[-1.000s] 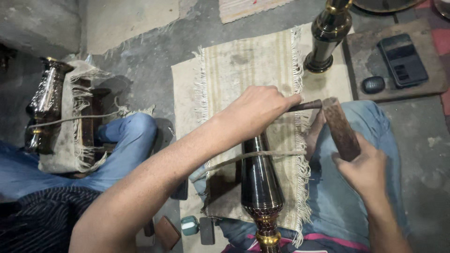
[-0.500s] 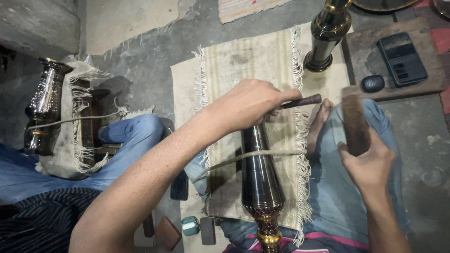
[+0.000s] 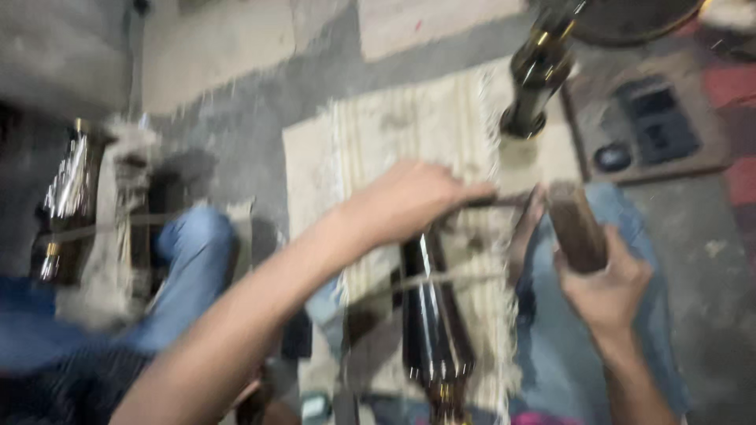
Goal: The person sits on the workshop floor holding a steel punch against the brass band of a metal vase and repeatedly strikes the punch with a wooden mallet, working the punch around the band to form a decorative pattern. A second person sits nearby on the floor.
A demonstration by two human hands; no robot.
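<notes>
The frame is blurred throughout; fine detail cannot be read.

A dark metal vase [image 3: 429,315] is seen lying lengthwise on a fringed pale mat [image 3: 378,134], between the person's legs, its narrow brass end toward the bottom edge. A thin strap [image 3: 449,279] is laid across its body.

The left hand [image 3: 405,201] is positioned directly above the upper end of the vase. Its fingers [image 3: 465,193] are closed around a thin dark rod [image 3: 504,201], which is held roughly level and projects rightward from the fist. Whether the rod touches the vase cannot be told.

The right hand [image 3: 606,287] is placed well to the right of the vase, over the right knee. Its fingers are wrapped around the lower part of a brown wooden block [image 3: 575,224], held upright and slightly tilted; the block's top is found just beside the rod's free end.

A second dark vase [image 3: 535,79] is noted standing at the mat's far edge. Another metal vessel [image 3: 67,197] is observed at far left beside a blue-clad knee [image 3: 193,244].
</notes>
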